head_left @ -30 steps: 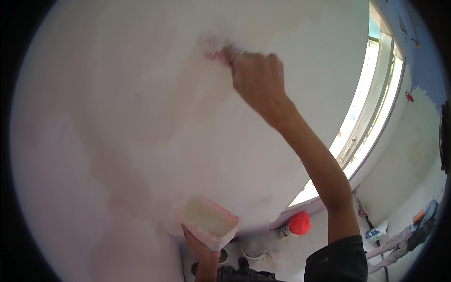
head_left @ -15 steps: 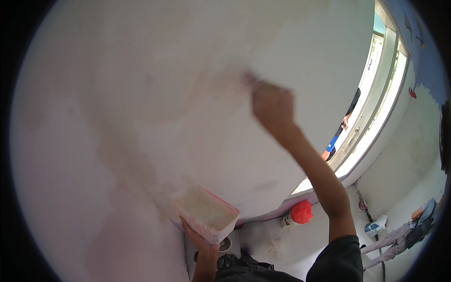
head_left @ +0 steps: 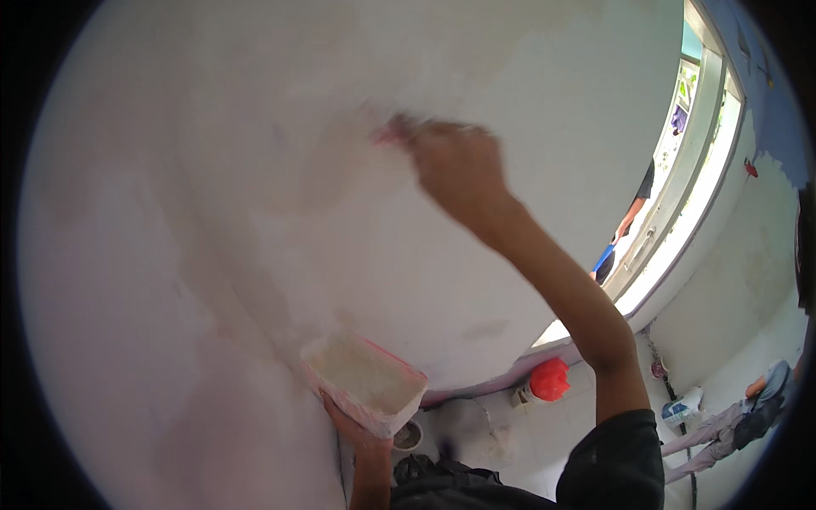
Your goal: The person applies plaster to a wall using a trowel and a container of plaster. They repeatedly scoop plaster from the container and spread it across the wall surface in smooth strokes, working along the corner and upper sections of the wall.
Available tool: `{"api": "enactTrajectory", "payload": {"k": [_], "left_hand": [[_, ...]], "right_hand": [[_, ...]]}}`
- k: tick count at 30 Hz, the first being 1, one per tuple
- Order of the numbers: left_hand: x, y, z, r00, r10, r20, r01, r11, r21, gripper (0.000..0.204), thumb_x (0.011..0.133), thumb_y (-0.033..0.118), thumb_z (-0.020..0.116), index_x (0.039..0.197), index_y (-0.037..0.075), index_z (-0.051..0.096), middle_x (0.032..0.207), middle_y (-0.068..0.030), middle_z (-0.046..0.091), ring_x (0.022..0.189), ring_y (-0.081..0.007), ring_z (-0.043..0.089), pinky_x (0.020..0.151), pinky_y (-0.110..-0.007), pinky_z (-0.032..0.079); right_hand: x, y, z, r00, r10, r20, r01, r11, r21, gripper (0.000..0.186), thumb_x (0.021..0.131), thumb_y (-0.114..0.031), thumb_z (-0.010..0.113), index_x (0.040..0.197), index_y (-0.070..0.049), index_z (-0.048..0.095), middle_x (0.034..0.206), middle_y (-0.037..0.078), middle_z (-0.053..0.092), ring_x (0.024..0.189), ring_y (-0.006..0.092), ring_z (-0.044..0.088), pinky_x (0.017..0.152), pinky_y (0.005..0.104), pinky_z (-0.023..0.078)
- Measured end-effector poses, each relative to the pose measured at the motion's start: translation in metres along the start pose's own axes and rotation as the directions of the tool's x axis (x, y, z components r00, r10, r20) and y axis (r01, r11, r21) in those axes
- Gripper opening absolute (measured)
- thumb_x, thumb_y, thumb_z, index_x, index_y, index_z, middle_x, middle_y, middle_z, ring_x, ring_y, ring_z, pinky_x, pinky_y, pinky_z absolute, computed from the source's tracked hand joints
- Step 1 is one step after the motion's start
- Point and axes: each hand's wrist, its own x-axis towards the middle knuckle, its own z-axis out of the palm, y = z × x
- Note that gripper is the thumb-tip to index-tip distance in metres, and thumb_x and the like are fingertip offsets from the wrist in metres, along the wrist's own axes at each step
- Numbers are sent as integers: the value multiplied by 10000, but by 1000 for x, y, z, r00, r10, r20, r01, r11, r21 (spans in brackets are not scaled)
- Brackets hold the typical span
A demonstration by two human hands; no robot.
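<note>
- At the upper middle of the view, near the pale wall (head_left: 314,263), the right hand (head_left: 459,166) is curled tightly round a reddish tool (head_left: 393,129); its back faces the camera, most of its fingers are hidden, and blur hides the tool's exact shape.
- Whether the tool's edge touches the wall or is just off it, I cannot tell.
- Lower down, left of centre, the left hand (head_left: 355,429) supports a rectangular tub (head_left: 396,416) from its near side and underneath, fingers spread along the side wall.
- The tub is tilted, its mouth turned toward the camera, with a pink-red edge along the far side; whitish paste (head_left: 361,374) lies inside.
- Damp-looking beige and pinkish patches mark the wall around both hands.
- From the right forearm, a dark sleeve (head_left: 616,455) runs to the lower edge.
- Just beside the left wrist, on the floor below, stands a round container (head_left: 408,435).
- Farther right, near the foot of the wall, a red bag (head_left: 550,379) sits at the top of a pale bucket (head_left: 523,396).
- Beyond the right arm is a bright window (head_left: 693,161), with part of a person (head_left: 633,212) outside.
- At the far right, a co-worker (head_left: 727,433) in light trousers stands near a white-and-blue sack (head_left: 682,406).
</note>
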Motion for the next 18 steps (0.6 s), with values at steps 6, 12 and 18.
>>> {"api": "enactTrajectory", "payload": {"k": [6, 12, 18], "left_hand": [[7, -8, 24, 999, -46, 12, 47, 997, -66, 457, 963, 440, 345, 1291, 125, 392, 1207, -26, 465, 1101, -212, 467, 912, -392, 426], [9, -8, 12, 999, -33, -13, 33, 999, 20, 467, 956, 442, 357, 1286, 113, 396, 1204, -35, 468, 1084, -223, 480, 907, -396, 430], [7, 3, 11, 1000, 17, 18, -15, 996, -93, 448, 963, 421, 351, 1256, 90, 420, 1162, -53, 497, 1065, -221, 499, 887, -386, 446]], "right_hand": [[43, 58, 7, 997, 70, 39, -49, 918, -394, 216, 771, -70, 536, 968, -76, 622, 744, 66, 606, 591, 243, 620, 445, 384, 489], [-61, 1, 18, 986, -60, 154, 77, 991, -110, 305, 720, -67, 566, 1015, -87, 643, 721, 45, 595, 616, 198, 624, 493, 353, 510], [41, 187, -88, 864, 369, -341, -439, 885, -153, 388, 848, -364, 538, 1058, -57, 646, 787, 177, 653, 699, 330, 634, 632, 397, 495]]}}
